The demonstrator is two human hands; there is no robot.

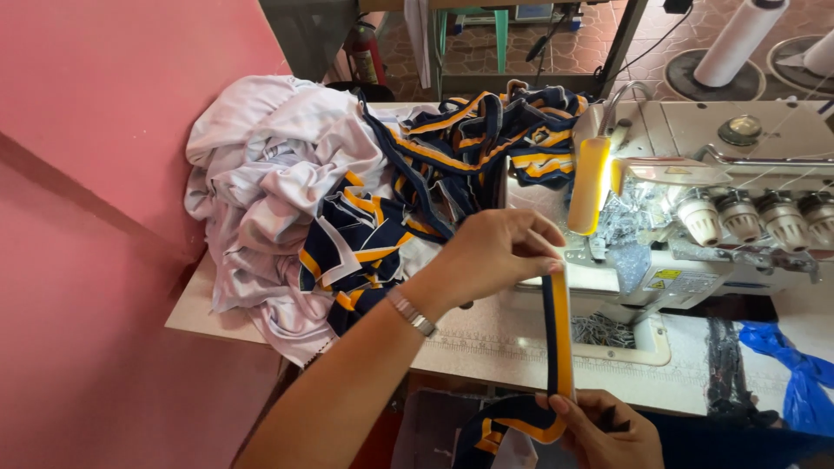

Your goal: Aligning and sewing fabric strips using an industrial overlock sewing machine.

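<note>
**Striped collar strip stretched between two hands at the sewing machine**

Head view: a navy strip [559,334] with an orange-yellow band along its length and a thin white edge is held taut and nearly upright, in front of the near edge of the white table [486,343]. The left hand [495,252], with a metal bracelet [411,313] on its wrist, pinches the strip's upper end between thumb and fingers. The right hand [608,430], low at the near edge, grips the lower end, where the strip bends and curls away to the left.

One strip is in hand. Further back, a tangle of similar striped bands [486,139] lies on a heap of white garments [269,182] at the far left; their number cannot be told. One sewing machine [721,200] stands to the right, its lamp [591,182] glowing yellow, with four tension knobs in a row. One blue plastic bag [799,373] lies at the near right.
</note>
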